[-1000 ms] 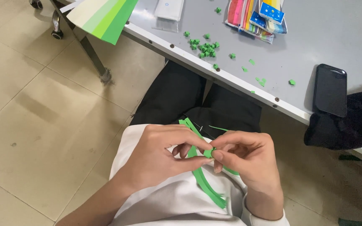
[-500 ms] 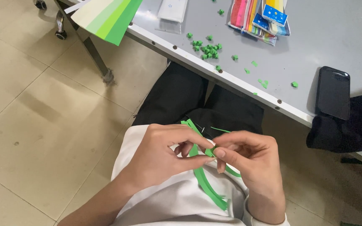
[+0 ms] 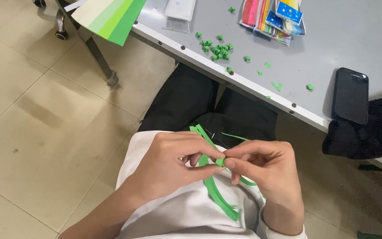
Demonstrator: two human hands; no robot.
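Over my lap, my left hand [image 3: 173, 166] and my right hand [image 3: 264, 170] meet fingertip to fingertip on a narrow green paper strip [image 3: 215, 194]. Both pinch a small folded knot of the strip between thumbs and forefingers. The strip's long loose ends curl down over my white top and up toward my black trousers. A thinner green sliver [image 3: 235, 136] lies on my lap just above the right hand.
A grey table [image 3: 359, 40] stands ahead with several small green folded paper pieces [image 3: 216, 48], a packet of coloured strips [image 3: 273, 17], a clear packet [image 3: 180, 9], a black phone [image 3: 351, 95] and a dark cloth [image 3: 368, 132]. Green sheets [image 3: 109, 15] overhang its left corner. Tiled floor lies left.
The hands stay together on the strip with only slight finger shifts; the view has drifted a little.
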